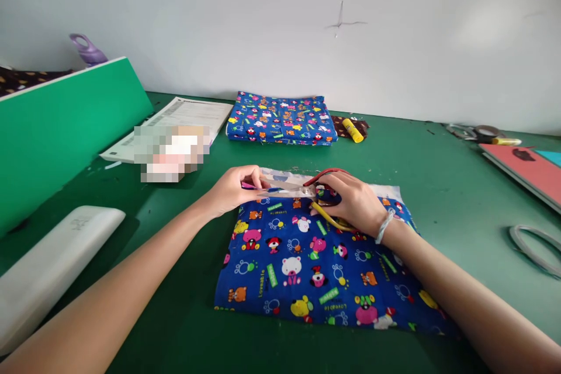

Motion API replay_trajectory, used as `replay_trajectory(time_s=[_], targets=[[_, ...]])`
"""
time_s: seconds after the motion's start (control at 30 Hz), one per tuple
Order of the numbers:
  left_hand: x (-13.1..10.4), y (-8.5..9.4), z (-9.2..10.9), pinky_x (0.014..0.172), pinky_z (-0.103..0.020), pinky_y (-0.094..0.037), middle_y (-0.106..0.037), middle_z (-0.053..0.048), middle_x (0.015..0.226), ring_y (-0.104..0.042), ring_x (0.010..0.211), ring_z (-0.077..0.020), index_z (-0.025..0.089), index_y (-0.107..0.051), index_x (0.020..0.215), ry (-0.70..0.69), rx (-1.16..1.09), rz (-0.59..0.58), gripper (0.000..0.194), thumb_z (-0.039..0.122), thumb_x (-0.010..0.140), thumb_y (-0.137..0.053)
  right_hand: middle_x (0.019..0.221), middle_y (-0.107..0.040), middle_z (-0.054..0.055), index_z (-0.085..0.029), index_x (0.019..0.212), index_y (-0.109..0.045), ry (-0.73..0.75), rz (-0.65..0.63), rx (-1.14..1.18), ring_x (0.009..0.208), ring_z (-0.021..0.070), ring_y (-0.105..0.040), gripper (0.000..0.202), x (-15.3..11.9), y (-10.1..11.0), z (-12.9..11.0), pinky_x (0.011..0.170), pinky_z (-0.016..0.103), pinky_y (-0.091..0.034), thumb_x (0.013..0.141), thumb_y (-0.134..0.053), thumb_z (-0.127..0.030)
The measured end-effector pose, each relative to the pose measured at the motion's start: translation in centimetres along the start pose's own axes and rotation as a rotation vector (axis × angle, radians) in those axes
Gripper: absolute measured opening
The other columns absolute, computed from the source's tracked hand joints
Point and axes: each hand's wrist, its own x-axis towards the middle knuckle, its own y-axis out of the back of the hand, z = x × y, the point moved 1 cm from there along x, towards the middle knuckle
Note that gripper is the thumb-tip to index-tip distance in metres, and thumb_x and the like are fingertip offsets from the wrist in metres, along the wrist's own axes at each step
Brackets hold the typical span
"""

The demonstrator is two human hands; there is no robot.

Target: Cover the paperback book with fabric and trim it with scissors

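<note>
Right hand (356,201) gripping the red-and-yellow-handled metal scissors (307,191), fingers through the loops, blades pointing toward 9 o'clock and looking nearly shut. Left hand (231,189) pinching closed on the far edge of the blue cartoon-animal print fabric piece (307,269), right at the blade tips. Fabric lying flat at the centre of the green bench (184,315), scissors sitting over its 12 o'clock edge, where a pale underside strip is showing.

Further out at 12 o'clock, sitting near the wall: a folded stack of the same blue print fabric (280,118), with a yellow glue stick (353,130) just beside it toward 1 o'clock, resting on a dark scrap. At 11 o'clock, lying flat, a white printed paper sheet (188,114). Toward 9 o'clock, a tilted green board (65,128), and at 8 o'clock a long white plastic case (52,263). At 2 o'clock, a red flat board (526,172); at 3 o'clock, a grey loop (532,248) lying well apart from the fabric.
</note>
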Motion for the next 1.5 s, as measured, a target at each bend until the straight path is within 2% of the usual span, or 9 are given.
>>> replay_trajectory(time_s=[0.2, 0.4, 0.93, 1.5], targets=[[-0.05, -0.1, 0.07, 0.069, -0.029, -0.052, -0.069, -0.003, 0.079, -0.069, 0.082, -0.02, 0.018, -0.051, 0.062, 0.0, -0.01, 0.017, 0.025, 0.023, 0.067, -0.075, 0.105, -0.067, 0.011, -0.019, 0.108, -0.061, 0.0, 0.014, -0.03, 0.098, 0.0254, -0.064, 0.037, -0.08, 0.06, 0.23, 0.085, 0.041, -0.052, 0.082, -0.066, -0.045], [-0.09, -0.14, 0.12, 0.072, -0.029, -0.052, -0.07, -0.003, 0.08, -0.068, 0.082, -0.018, 0.017, -0.052, 0.061, -0.01, -0.012, 0.035, 0.023, 0.019, 0.067, -0.073, 0.108, -0.067, 0.009, -0.022, 0.11, -0.06, -0.016, -0.007, -0.001, 0.1, 0.0241, -0.064, 0.038, -0.11, -0.06, 0.3, 0.086, 0.039, -0.052, 0.081, -0.068, -0.045], [0.04, -0.2, 0.02, 0.078, -0.033, -0.053, -0.07, -0.005, 0.086, -0.068, 0.089, -0.0216, 0.017, -0.05, 0.062, 0.022, -0.006, 0.06, 0.027, 0.024, 0.067, -0.076, 0.108, -0.068, 0.008, -0.021, 0.109, -0.058, -0.017, -0.057, -0.016, 0.102, 0.0249, -0.064, 0.037, -0.3, -0.05, 0.38, 0.083, 0.038, -0.053, 0.082, -0.067, -0.045], [-0.04, -0.12, -0.06, 0.081, -0.034, -0.052, -0.071, -0.005, 0.089, -0.068, 0.091, -0.0225, 0.018, -0.049, 0.063, 0.036, -0.001, 0.066, 0.028, 0.023, 0.065, -0.077, 0.106, -0.069, 0.009, -0.02, 0.106, -0.059, -0.005, -0.028, -0.056, 0.099, 0.0257, -0.066, 0.037, -0.45, -0.26, 0.54, 0.079, 0.038, -0.055, 0.081, -0.068, -0.045]])
